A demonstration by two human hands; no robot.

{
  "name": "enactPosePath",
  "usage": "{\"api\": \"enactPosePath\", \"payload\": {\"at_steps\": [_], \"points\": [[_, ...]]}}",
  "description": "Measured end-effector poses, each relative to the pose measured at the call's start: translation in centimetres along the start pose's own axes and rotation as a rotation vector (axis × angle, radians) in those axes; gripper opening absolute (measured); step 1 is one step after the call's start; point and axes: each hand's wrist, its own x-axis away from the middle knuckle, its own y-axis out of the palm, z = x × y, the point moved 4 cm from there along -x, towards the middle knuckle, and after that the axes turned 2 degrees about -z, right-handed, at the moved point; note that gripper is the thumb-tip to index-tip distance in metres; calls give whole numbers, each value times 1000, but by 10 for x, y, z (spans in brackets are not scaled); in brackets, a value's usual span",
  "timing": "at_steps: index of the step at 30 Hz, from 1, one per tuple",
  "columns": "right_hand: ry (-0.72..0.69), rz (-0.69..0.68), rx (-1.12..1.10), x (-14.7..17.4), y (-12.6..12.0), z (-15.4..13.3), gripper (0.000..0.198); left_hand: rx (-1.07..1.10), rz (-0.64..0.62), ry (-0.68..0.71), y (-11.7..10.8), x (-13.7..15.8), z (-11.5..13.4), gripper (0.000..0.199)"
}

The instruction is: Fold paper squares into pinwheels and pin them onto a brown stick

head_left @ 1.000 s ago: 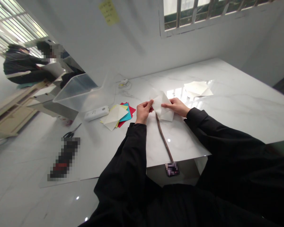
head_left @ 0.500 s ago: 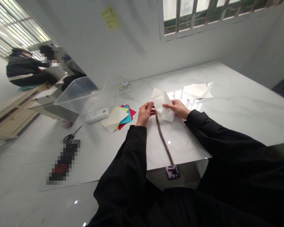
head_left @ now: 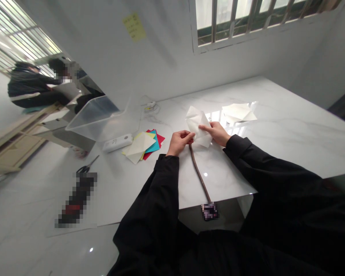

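Observation:
Between my hands is a creased sheet of white paper (head_left: 196, 119), held above the table. My left hand (head_left: 180, 142) pinches the paper's lower left edge with thumb and fingertips. On the opposite side my right hand (head_left: 217, 133) grips it, thumb lying on top and the other fingers hidden behind. A long, thin brown stick-like strip (head_left: 199, 172) runs from just below my left fingertips to the table's front edge; whether it touches the hand or paper I cannot tell. Its near end meets a blurred-out patch (head_left: 209, 211).
Left of my hands lie coloured paper sheets (head_left: 153, 143), a white oblong device (head_left: 117, 142) and a clear plastic bin (head_left: 96, 119). Scissors (head_left: 87, 165) rest further left. More white paper (head_left: 238, 112) lies at the right on the marble-patterned table (head_left: 293, 134). Two people sit in the left background.
My left hand has shifted slightly right and down along the paper, and its fingers have closed into a pinch at the lower edge. My right hand keeps its hold.

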Motion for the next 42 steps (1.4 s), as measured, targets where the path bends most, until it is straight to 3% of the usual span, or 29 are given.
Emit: {"api": "enactPosePath", "payload": {"at_steps": [15, 21, 25, 32, 42], "points": [[9, 32, 1, -2, -4, 0, 51, 65, -112, -35, 2, 5, 3, 70], [65, -40, 60, 3, 0, -6, 40, 122, 135, 87, -12, -3, 8, 66], [78, -129, 175, 6, 4, -10, 38, 138, 262, 96, -19, -4, 8, 59], [56, -154, 266, 7, 3, -13, 37, 180, 278, 46, -19, -3, 5, 51], [62, -146, 279, 9, 4, -15, 33, 139, 336, 77, -21, -5, 2, 49]]}}
